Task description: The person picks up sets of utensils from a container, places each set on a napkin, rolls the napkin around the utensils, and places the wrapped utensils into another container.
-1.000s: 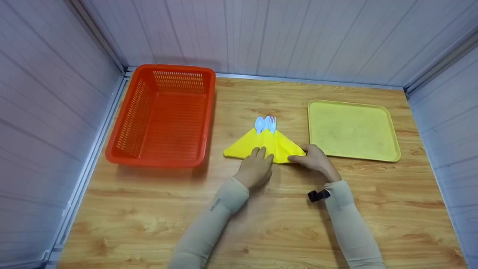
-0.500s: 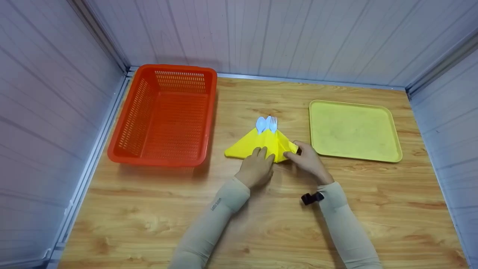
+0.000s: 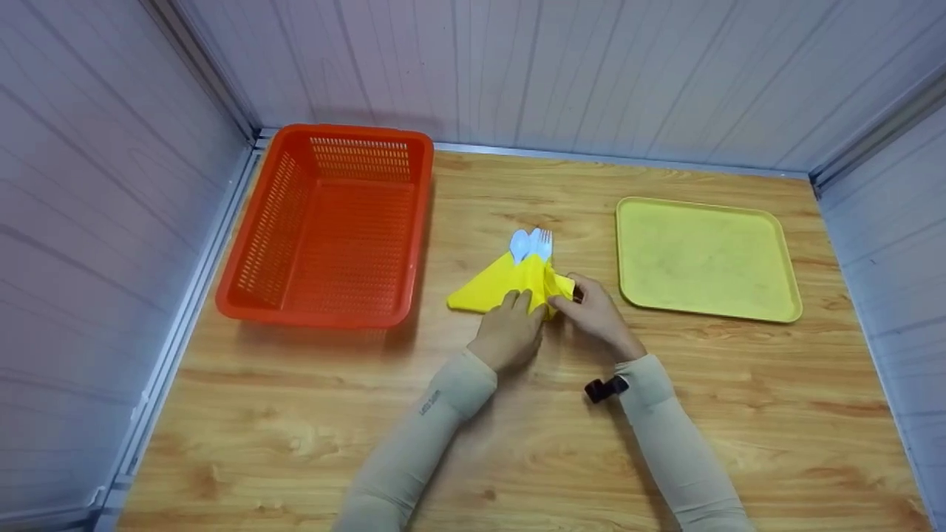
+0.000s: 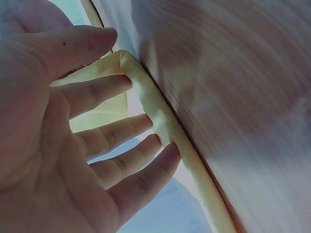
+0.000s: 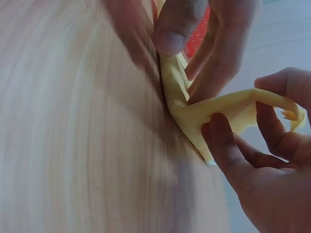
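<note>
A yellow cloth napkin (image 3: 484, 290) lies folded on the table, its left side tapering to a corner. A white spoon (image 3: 519, 245), fork (image 3: 545, 244) and a third white utensil (image 3: 535, 238) between them stick out of its top. My left hand (image 3: 508, 334) rests on the napkin's near edge, and in the left wrist view its spread fingers (image 4: 116, 136) reach that edge. With the right hand (image 3: 597, 316) I pinch the napkin's right flap, bent up and inward. The right wrist view has this flap (image 5: 228, 104) raised off the table between thumb and fingers.
A red plastic basket (image 3: 420, 244) with slotted walls stands at the left. To the right lies a flat yellow tray (image 3: 706, 258). Pale panel walls (image 3: 532, 74) enclose the wooden table (image 3: 517, 458) at the back and sides.
The right hand has moved left, carrying the napkin's right flap up and in toward the middle. My left hand has stayed in place on the near edge.
</note>
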Demonstrator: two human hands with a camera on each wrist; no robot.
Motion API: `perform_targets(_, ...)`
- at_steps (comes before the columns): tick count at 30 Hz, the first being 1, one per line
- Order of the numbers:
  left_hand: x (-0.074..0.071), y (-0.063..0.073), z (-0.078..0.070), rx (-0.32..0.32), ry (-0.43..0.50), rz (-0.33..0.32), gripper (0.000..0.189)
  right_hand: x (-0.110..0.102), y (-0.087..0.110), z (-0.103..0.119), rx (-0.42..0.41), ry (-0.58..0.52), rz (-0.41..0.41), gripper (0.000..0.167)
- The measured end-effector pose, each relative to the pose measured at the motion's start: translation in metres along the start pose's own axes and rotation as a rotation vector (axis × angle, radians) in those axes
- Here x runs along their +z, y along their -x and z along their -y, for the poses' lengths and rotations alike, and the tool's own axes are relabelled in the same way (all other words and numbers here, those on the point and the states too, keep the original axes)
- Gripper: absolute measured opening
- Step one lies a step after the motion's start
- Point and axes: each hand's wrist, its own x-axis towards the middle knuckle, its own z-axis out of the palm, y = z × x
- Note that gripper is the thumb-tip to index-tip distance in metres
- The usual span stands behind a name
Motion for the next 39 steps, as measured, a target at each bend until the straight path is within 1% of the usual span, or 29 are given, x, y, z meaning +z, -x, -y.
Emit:
perform_targets(3,-0.001,0.000,-0.001,0.001,-0.011,0.008,0.048,0.001,0.003,0.012,-0.014,0.000,0.009,0.023)
perform_targets(4,-0.002,0.000,-0.001,0.002,-0.015,0.010,0.048,0.002,0.002,0.011,-0.017,0.002,0.010,0.024)
perform_targets(6,-0.002,0.000,-0.001,0.004,-0.021,0.011,0.048,0.003,-0.002,0.000,-0.021,0.000,0.007,0.026)
perform_targets(9,-0.002,0.000,-0.001,0.009,-0.029,0.006,0.047,0.004,-0.009,-0.016,-0.029,0.003,0.003,0.026)
perform_targets(11,-0.001,0.000,0.000,0.015,-0.032,-0.003,0.047,0.006,-0.012,-0.021,-0.020,0.003,-0.003,0.024)
perform_targets(15,0.001,0.001,0.001,0.027,-0.045,-0.019,0.046,0.008,-0.016,-0.023,-0.034,0.012,0.005,0.026)
perform_targets(18,0.002,0.001,0.003,0.036,-0.051,-0.007,0.046,0.009,-0.017,-0.023,-0.046,0.025,0.019,0.029)
perform_targets(21,0.003,0.001,0.005,0.044,-0.050,0.014,0.050,0.010,-0.017,-0.021,-0.023,0.042,0.030,0.032)
perform_targets(24,0.004,0.002,0.007,0.057,-0.039,0.018,0.054,0.012,-0.017,-0.020,-0.017,0.048,0.040,0.032)
perform_targets(26,0.004,0.003,0.010,0.074,-0.028,0.004,0.055,0.014,-0.016,-0.019,-0.025,0.045,0.033,0.028)
perform_targets(29,0.005,0.005,0.013,0.117,-0.004,-0.036,0.055,0.017,-0.015,-0.019,-0.026,0.030,0.006,0.026)
perform_targets(33,0.006,0.009,0.017,0.160,0.033,-0.097,0.049,0.019,-0.013,-0.019,-0.008,-0.002,-0.032,0.029)
perform_targets(35,0.005,0.011,0.019,0.169,0.042,-0.123,0.046,0.020,-0.012,-0.019,-0.003,-0.018,-0.035,0.030)
perform_targets(37,0.005,0.013,0.020,0.169,0.042,-0.147,0.044,0.020,-0.011,-0.018,-0.019,0.006,-0.032,0.029)
perform_targets(39,0.005,0.016,0.021,0.164,0.045,-0.167,0.043,0.022,-0.010,-0.019,-0.054,0.060,-0.026,0.024)
